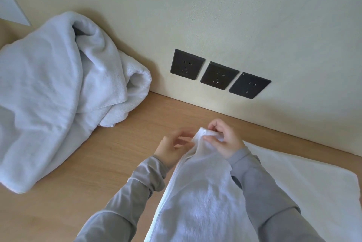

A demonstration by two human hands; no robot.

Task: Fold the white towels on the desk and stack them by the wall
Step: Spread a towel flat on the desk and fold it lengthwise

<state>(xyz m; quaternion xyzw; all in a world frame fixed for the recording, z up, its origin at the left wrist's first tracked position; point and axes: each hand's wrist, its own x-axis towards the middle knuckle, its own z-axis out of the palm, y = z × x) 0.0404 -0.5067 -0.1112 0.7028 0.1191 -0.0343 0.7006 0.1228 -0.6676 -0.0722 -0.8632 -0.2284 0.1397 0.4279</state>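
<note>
At desk (109, 153) by wall (235, 16): right hand (225, 140) pinches corner of raised towel (201, 192); left hand (171, 148) blurred, grip unclear. Flat towel (305, 179) lies right; crumpled pile (49, 94) unfolded, nothing stacked.

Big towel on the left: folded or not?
Not folded. The big towel lies in a crumpled heap on the desk against the wall, edges loose and uneven.

three dark sockets (219, 74) on the cream wall (215, 6).
</note>
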